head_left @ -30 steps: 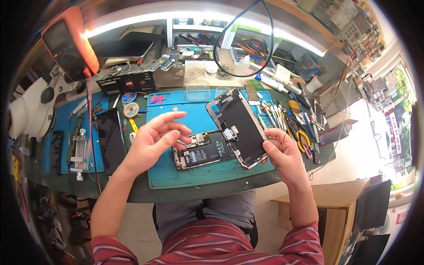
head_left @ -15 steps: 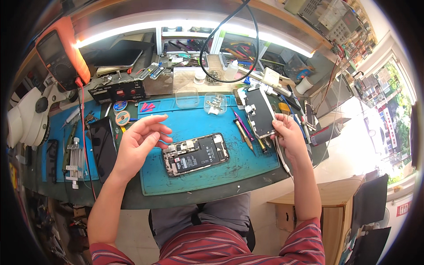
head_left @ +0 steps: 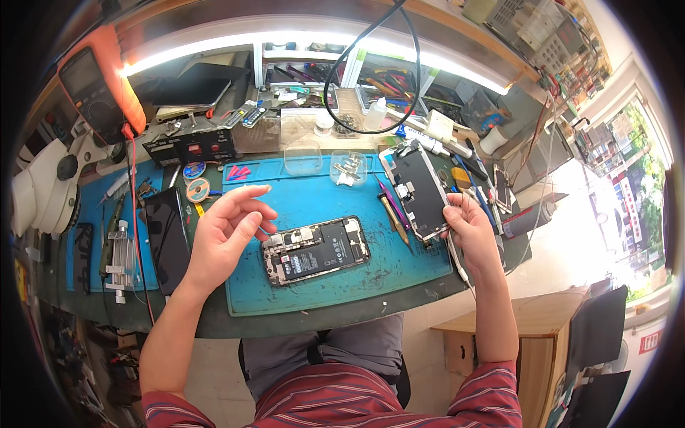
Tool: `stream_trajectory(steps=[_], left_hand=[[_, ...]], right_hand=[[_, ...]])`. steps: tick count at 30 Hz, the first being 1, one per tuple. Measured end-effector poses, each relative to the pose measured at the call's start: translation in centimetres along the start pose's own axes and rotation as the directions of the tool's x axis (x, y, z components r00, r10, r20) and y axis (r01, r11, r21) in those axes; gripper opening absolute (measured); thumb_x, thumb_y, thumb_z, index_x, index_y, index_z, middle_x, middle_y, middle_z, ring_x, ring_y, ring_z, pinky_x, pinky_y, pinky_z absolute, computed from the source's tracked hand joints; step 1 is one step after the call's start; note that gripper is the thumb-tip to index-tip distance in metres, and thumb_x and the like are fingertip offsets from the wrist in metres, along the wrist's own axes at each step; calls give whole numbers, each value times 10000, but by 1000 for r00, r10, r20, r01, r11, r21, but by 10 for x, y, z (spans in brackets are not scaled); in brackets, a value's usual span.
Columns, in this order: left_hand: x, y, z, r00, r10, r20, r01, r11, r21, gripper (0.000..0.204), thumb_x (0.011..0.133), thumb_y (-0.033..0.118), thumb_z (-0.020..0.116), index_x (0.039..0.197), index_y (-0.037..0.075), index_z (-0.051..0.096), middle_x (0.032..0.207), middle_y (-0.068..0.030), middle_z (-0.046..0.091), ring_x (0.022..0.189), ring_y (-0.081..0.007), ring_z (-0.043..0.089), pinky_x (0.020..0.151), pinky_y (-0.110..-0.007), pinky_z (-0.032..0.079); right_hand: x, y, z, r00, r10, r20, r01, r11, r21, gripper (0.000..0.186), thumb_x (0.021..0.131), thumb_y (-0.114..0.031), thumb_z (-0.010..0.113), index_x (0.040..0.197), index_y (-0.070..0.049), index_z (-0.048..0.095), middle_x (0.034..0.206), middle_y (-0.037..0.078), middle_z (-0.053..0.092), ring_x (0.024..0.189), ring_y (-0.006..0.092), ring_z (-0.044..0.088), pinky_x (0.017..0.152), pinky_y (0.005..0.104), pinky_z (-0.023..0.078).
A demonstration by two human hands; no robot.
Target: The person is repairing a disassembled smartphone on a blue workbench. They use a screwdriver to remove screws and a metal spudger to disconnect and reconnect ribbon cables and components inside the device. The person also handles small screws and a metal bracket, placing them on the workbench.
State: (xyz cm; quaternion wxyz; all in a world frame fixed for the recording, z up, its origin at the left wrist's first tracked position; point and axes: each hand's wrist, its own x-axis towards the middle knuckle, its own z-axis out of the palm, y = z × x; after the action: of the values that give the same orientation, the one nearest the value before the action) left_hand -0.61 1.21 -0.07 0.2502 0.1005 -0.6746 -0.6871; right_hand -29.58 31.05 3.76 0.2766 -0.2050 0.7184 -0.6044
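Observation:
On the blue work mat [head_left: 335, 289] lies an opened phone body [head_left: 316, 250], its black battery and inner boards bare. My right hand [head_left: 467, 221] pinches the lower right edge of a phone screen assembly [head_left: 426, 192]. The dark, metal-backed inner side of that assembly shows, with small flex parts along its left edge. It is held tilted above the mat's right part. My left hand [head_left: 232, 232] hovers just left of the phone body, fingers curved and apart, holding nothing. Beneath the held screen's left edge lie a purple screwdriver [head_left: 390, 196] and another slim tool.
A clear tray of small metal parts [head_left: 347, 167] and an empty-looking clear box [head_left: 303, 158] stand at the mat's back. Left are a dark phone [head_left: 168, 239], solder spools [head_left: 198, 189], a clamp [head_left: 122, 264] and an orange multimeter [head_left: 101, 85]. A black cable loop [head_left: 416, 68] hangs above.
My right hand has lowered the screen assembly slightly and turned it, so its back faces up more. My left hand and the phone body have stayed nearly still.

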Motion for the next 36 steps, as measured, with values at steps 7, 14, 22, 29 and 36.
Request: stream_trajectory(steps=[7,14,22,29,36], left_hand=[[1,-7,1,997,77,-16,-70,957,280,449,1032,108,668,1463,31,568,1183,-96,723,1050,-178,698,950,-332,552],[-27,21,13,982,-15,189,-130,668,733,1083,777,385,929,1635,76,346,1441,-194,569,1339,-391,513,1151,-483,404],[-48,11,14,986,51,156,-159,528,834,1116,730,264,951,1643,84,335,1398,-153,586,1314,-360,512,1136,-470,421],[-36,15,10,929,215,302,-368,448,815,1104,676,216,957,1612,78,389,1347,-133,572,1263,-363,525,1105,-484,453],[-27,34,10,828,336,448,-537,252,805,1090,619,181,957,1571,90,434,1413,-107,543,1292,-352,528,1106,-480,476]], right_hand=[[31,-1,-5,998,58,-37,-59,997,-50,272,1052,-170,673,1270,-20,608,976,11,715,776,63,632,656,213,463],[67,21,-15,999,-37,-36,25,955,-296,395,1020,-206,712,1307,51,625,998,61,741,731,77,637,662,233,530],[49,22,-10,890,-456,-16,246,510,-824,286,977,-256,736,1119,-8,731,1011,137,718,920,274,700,844,376,534],[2,-25,59,780,-540,315,565,392,-726,198,961,-143,748,1130,-40,739,1006,127,732,920,277,707,783,373,550],[16,-31,107,637,-367,678,755,473,-454,309,937,-140,757,1235,-58,741,1062,134,755,879,308,710,801,365,554]])
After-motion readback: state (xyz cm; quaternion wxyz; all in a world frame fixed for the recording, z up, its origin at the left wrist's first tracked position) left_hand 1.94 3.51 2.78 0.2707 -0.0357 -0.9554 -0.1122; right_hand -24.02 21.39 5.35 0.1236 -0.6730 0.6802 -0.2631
